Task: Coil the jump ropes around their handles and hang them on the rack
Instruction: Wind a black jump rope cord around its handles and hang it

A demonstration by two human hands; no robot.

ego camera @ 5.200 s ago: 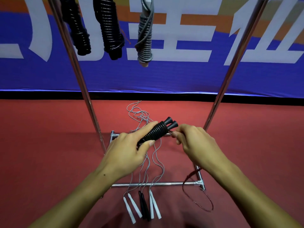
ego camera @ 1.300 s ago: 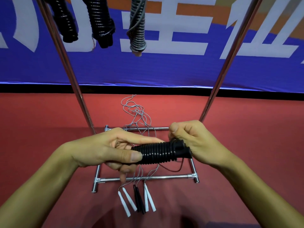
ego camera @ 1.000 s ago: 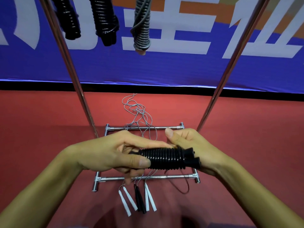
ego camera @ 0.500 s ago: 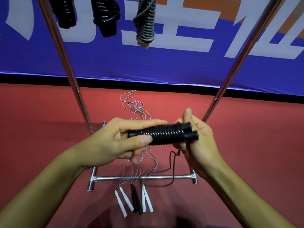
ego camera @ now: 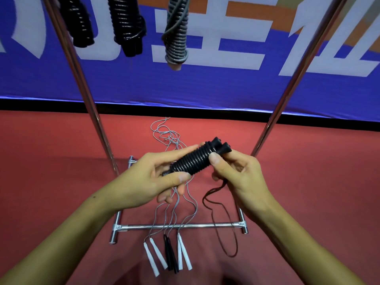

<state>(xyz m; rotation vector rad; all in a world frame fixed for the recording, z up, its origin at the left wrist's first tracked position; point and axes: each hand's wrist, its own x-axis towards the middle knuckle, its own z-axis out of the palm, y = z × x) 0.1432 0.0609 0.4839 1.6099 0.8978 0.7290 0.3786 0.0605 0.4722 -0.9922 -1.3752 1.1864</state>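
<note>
A person's two bare hands hold a black jump rope (ego camera: 195, 160), its cord wound in tight turns around its paired handles, above the red floor (ego camera: 51, 161) in front of a chrome rack (ego camera: 178, 225). The left hand (ego camera: 151, 179) closes its grip around the lower end of the bundle, thumb pressed along the near side and fingers curled beneath. The right hand (ego camera: 239, 177) clamps the upper end, its thumb laid on the last coils just below the two bare handle tips, which point up and to the right. A thin dark loose cord (ego camera: 216, 221) trails down from under the right hand and loops onto the floor, crossing the rack's near base bar. Three finished bundles hang at the top of the view between the rack's two slanted uprights: two black coiled ropes (ego camera: 127, 23) on the left and a grey coiled rope (ego camera: 176, 31) to their right, all before a blue banner (ego camera: 226, 87) with large white characters. On the floor lie more uncoiled ropes: tangled grey cords (ego camera: 166, 136) run toward the camera over the base bar to white handles (ego camera: 156, 255) and a pair of black handles (ego camera: 170, 255) set between them.
</note>
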